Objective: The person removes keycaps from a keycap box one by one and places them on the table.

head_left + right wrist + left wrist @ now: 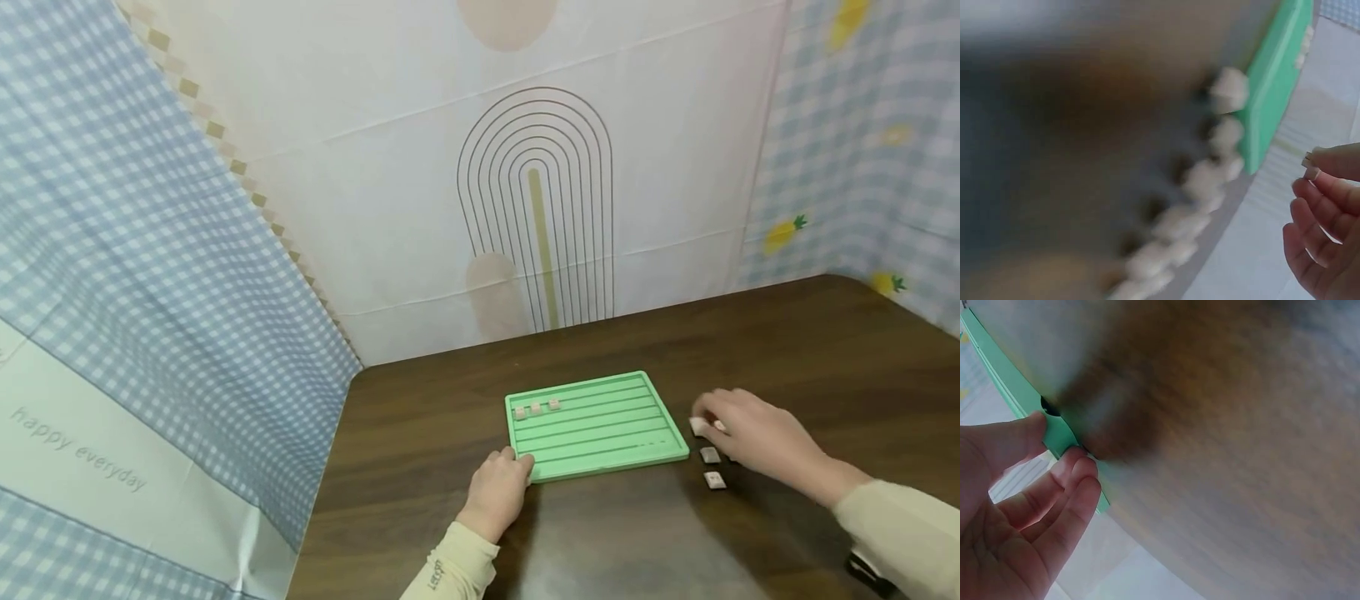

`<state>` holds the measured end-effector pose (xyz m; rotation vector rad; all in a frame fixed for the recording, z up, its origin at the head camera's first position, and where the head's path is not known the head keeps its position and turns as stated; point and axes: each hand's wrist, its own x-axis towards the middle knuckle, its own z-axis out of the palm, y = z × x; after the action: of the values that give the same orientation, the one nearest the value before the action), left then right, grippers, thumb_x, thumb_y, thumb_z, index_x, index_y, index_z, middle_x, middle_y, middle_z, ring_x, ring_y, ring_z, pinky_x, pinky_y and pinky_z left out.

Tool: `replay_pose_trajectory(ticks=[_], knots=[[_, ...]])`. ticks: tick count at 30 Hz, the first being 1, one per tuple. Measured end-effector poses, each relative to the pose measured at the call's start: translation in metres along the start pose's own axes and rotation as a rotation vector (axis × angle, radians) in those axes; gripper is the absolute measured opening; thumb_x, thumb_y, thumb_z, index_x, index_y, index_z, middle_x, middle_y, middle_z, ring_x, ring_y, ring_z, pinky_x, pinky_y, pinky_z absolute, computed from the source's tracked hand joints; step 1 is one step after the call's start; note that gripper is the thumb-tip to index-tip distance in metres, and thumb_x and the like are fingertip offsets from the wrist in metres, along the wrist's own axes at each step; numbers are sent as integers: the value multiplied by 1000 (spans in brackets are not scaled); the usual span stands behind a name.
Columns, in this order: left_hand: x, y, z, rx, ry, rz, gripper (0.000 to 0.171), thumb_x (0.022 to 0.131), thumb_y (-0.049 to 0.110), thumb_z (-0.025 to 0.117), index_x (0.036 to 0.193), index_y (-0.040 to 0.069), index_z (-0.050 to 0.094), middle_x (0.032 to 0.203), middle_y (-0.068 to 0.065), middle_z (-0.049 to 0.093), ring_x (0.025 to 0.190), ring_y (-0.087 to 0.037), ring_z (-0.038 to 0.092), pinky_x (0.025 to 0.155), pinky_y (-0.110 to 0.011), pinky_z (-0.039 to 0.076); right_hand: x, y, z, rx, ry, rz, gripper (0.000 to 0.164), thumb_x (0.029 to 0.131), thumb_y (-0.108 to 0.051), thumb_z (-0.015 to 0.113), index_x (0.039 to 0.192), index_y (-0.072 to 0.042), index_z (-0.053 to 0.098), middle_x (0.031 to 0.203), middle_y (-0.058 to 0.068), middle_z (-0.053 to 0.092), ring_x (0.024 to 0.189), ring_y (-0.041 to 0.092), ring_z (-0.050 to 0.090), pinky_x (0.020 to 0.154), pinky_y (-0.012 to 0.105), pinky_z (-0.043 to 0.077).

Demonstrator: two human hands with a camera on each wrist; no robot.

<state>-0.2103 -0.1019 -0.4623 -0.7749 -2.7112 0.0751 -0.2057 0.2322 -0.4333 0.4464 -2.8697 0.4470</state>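
A light green tray (592, 429) with raised ridges in rows lies on the dark wooden table. My left hand (497, 492) grips its near left corner, the thumb (1029, 434) on one side of the rim and the fingers (1072, 506) on the other. Three small pale blocks (536, 408) stand in a row in the tray's upper left. Right of the tray, my right hand (761, 433) pinches a small pale block (1309, 164) between thumb and forefinger, the other fingers loosely curved. More such blocks (715, 481) lie beside the tray, some hidden under this hand in the head view.
In the right wrist view several blurred pale blocks (1179, 222) lie in rows along the table near the tray's end. A black object (866, 575) shows under the right sleeve. A patterned cloth (397, 167) hangs behind the table, and blue checked cloth (187, 250) at the left.
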Motion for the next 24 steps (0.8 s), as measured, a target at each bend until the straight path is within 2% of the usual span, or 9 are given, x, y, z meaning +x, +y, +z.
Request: replay_pose_trajectory(ticks=[5, 8, 9, 14, 16, 20, 24], knots=[[0, -1, -3, 4, -30, -1, 9, 79, 20, 68, 80, 14, 61, 72, -6, 58, 59, -19, 52, 47, -26, 50, -36, 16, 8, -22, -65, 51, 9, 78, -19, 68, 84, -18, 61, 79, -5, 60, 67, 11, 50, 55, 35, 46], [0, -1, -3, 4, -23, 3, 10, 79, 20, 69, 80, 14, 61, 72, -6, 59, 59, -19, 52, 47, -26, 50, -48, 21, 17, -50, -48, 27, 13, 74, -19, 71, 82, -19, 61, 79, -6, 59, 68, 11, 50, 56, 36, 47], [1, -1, -3, 2, -21, 2, 10, 79, 20, 69, 80, 14, 61, 72, -6, 59, 60, -19, 52, 47, -26, 50, -50, 22, 20, -61, -39, 17, 14, 74, -19, 72, 82, -19, 60, 79, -6, 60, 68, 11, 50, 52, 33, 44], [-1, -2, -2, -4, 3, 2, 9, 79, 19, 69, 79, 13, 61, 71, -6, 59, 58, -18, 51, 46, -25, 49, -53, 19, 33, -96, 0, -15, 18, 72, -19, 73, 79, -21, 57, 76, -9, 56, 66, 10, 47, 50, 31, 40], [-1, -2, -2, -9, 15, 7, 9, 78, 18, 69, 78, 13, 61, 70, -6, 59, 57, -18, 51, 46, -24, 49, -54, 19, 33, -103, 1, -10, 18, 71, -19, 73, 81, -20, 58, 78, -8, 58, 67, 12, 51, 51, 32, 43], [-1, 0, -2, -17, 4, 5, 9, 79, 19, 69, 80, 14, 61, 71, -6, 58, 57, -18, 50, 45, -24, 48, -52, 19, 26, -96, -3, 0, 22, 70, -18, 74, 89, -16, 62, 85, -2, 63, 74, 19, 57, 52, 36, 48], [-1, 0, -3, -24, -21, -13, 9, 79, 18, 69, 80, 14, 61, 71, -6, 57, 58, -19, 50, 45, -26, 48, -38, 13, 13, -97, 52, -36, 24, 70, -9, 72, 92, -12, 63, 85, 1, 63, 73, 21, 57, 48, 33, 46]])
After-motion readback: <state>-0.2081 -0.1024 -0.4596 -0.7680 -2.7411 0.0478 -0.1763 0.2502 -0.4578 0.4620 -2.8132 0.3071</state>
